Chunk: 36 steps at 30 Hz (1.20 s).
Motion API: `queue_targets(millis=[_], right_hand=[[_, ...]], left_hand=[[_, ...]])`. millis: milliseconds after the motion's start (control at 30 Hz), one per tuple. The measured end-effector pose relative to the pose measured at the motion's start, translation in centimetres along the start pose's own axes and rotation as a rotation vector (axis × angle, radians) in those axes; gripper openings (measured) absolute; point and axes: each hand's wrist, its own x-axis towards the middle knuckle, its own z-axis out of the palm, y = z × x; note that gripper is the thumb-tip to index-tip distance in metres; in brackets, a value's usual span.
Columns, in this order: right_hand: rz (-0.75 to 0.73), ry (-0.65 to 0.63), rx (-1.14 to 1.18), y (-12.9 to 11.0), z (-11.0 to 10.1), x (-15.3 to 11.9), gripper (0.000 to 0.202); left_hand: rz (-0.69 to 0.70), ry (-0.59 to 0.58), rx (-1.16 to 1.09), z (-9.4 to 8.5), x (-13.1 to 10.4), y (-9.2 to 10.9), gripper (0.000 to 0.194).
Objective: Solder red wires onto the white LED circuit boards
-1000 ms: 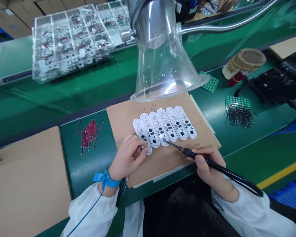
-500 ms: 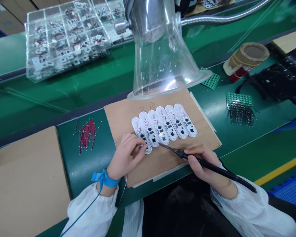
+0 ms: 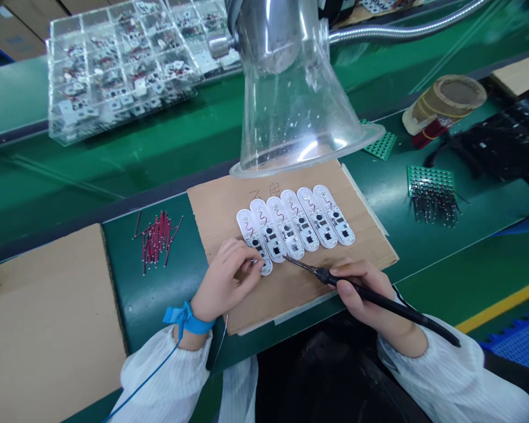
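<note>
Several white oval-ended casings (image 3: pixel 309 235) with small circuit boards and red wires lie side by side on a cardboard sheet (image 3: pixel 264 308). My right hand (image 3: pixel 364 288) grips a soldering iron (image 3: pixel 379 296) like a pen, its tip at the lower ends of the second and third casings from the left. Over the leftmost casing (image 3: pixel 245 220), my left hand (image 3: pixel 229 273) is closed in a pinch and partly covers it. A thin solder wire (image 3: pixel 223 333) trails out beneath this hand; its end at the fingertips is hard to make out. A blue strap circles my left wrist.
A clear fume hood (image 3: pixel 302 111) hangs just beyond the casings. Red wires (image 3: pixel 158 238) lie left; a green board with black wires (image 3: pixel 432 191) lies right. Behind are a compartment tray (image 3: pixel 114 70) of parts and a brown tape-like roll (image 3: pixel 449 103). More cardboard (image 3: pixel 48 317) lies left.
The whole view has shifted very slightly. Both hands, the soldering iron and the casings keep the same positions relative to one another.
</note>
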Motion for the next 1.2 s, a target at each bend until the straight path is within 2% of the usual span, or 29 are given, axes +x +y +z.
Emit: queue_targets(millis=[567, 767, 1000, 1200], right_hand=[[-0.028, -0.045, -0.012, 0.3, 0.0, 0.0, 0.015], [0.035, -0.058, 0.02, 0.5, -0.1, -0.2, 0.019], [-0.017, -0.071, -0.022, 0.4, 0.1, 0.2, 0.012], [-0.042, -0.049, 0.009, 0.1, 0.0, -0.1, 0.016]], left_hand=[[0.007, -0.018, 0.004, -0.1, 0.0, 0.0, 0.013], [0.006, -0.022, 0.002, -0.3, 0.1, 0.1, 0.013], [0.011, -0.032, 0.014, -0.3, 0.2, 0.3, 0.013], [-0.004, 0.013, 0.001, -1.6, 0.0, -0.2, 0.012]])
